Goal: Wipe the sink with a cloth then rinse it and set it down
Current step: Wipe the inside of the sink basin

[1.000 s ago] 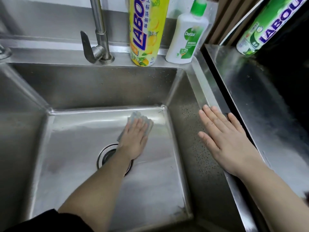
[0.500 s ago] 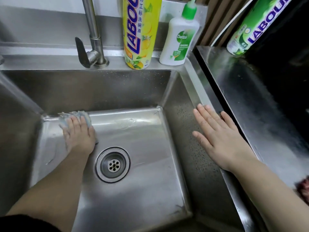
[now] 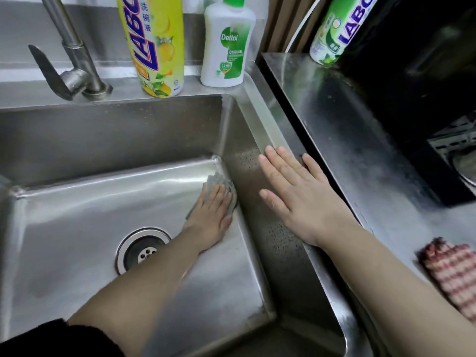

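Note:
A grey cloth (image 3: 215, 182) lies pressed flat on the floor of the steel sink (image 3: 77, 140), in its far right corner. My left hand (image 3: 210, 217) covers most of the cloth, palm down, fingers against the right wall. My right hand (image 3: 293, 199) rests flat with fingers spread on the sink's right rim and holds nothing. The round drain (image 3: 141, 249) sits left of my left forearm. The tap (image 3: 74, 73) stands at the back left; no water runs from it.
A yellow dish-soap bottle (image 3: 154, 45) and a white Dettol bottle (image 3: 228, 45) stand on the back ledge. A steel counter (image 3: 360, 140) lies to the right, with a green bottle (image 3: 337, 29) at its back and a red checked cloth (image 3: 450, 274) near its front.
My left hand has swept the cloth from the far left corner of the sink floor across to the far right corner. My right hand has stayed on the rim.

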Tool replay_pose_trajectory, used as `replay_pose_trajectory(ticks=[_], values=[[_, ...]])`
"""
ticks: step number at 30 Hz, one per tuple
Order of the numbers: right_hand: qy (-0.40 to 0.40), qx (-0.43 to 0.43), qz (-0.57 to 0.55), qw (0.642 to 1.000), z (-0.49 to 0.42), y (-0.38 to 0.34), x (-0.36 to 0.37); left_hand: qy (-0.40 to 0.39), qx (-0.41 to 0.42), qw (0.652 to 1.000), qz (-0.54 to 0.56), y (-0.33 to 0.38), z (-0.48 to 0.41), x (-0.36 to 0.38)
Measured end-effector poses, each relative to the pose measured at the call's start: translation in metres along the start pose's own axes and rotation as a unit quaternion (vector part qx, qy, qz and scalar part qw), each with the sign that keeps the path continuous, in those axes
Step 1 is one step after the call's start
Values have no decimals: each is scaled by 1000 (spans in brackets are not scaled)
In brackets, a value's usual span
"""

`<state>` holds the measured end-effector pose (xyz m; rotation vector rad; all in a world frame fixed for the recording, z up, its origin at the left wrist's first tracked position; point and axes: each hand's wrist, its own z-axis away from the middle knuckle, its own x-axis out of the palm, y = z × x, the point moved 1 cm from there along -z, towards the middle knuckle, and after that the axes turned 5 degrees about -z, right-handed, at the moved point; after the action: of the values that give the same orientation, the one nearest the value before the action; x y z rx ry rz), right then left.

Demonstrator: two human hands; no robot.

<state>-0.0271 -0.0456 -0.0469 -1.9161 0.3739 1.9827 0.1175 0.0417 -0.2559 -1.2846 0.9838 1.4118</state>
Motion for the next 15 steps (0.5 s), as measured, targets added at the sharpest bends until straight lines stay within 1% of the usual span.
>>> replay_pose_trajectory(ticks=[2, 3, 4, 6, 7, 8, 9, 10, 11, 12, 13, 15], values=[[0, 1, -3, 1000, 0, 1, 1, 25, 110, 994, 10, 8, 32, 7], [1, 2, -5, 1000, 0, 1, 2, 32, 175, 984, 16, 15, 50, 11], [0, 4, -7, 1000, 0, 1, 1, 40, 244, 969, 22, 24, 70, 13], [-5, 4, -9, 1000, 0, 1, 1, 55, 388, 920, 24, 42, 106, 13], [-6, 3, -11, 1000, 0, 1, 1, 48, 442, 895, 22, 47, 118, 12], [-8, 2, -13, 1000, 1, 1, 1, 42, 473, 880, 22, 50, 124, 11], [-9, 3, -13, 1000, 1, 1, 1, 39, 481, 876, 20, 47, 122, 12], [-9, 4, -13, 1000, 1, 1, 1, 44, 465, 884, 21, 43, 115, 13], [-9, 5, -11, 1000, 0, 1, 1, 50, 429, 902, 25, 35, 102, 15], [-7, 6, -9, 1000, 0, 1, 1, 55, 378, 924, 27, 25, 85, 15], [-7, 7, -5, 1000, 0, 1, 1, 59, 309, 949, 21, 11, 67, 11], [-8, 9, 1, 1000, 0, 1, 2, 67, 134, 989, -1, -30, 40, 4]])
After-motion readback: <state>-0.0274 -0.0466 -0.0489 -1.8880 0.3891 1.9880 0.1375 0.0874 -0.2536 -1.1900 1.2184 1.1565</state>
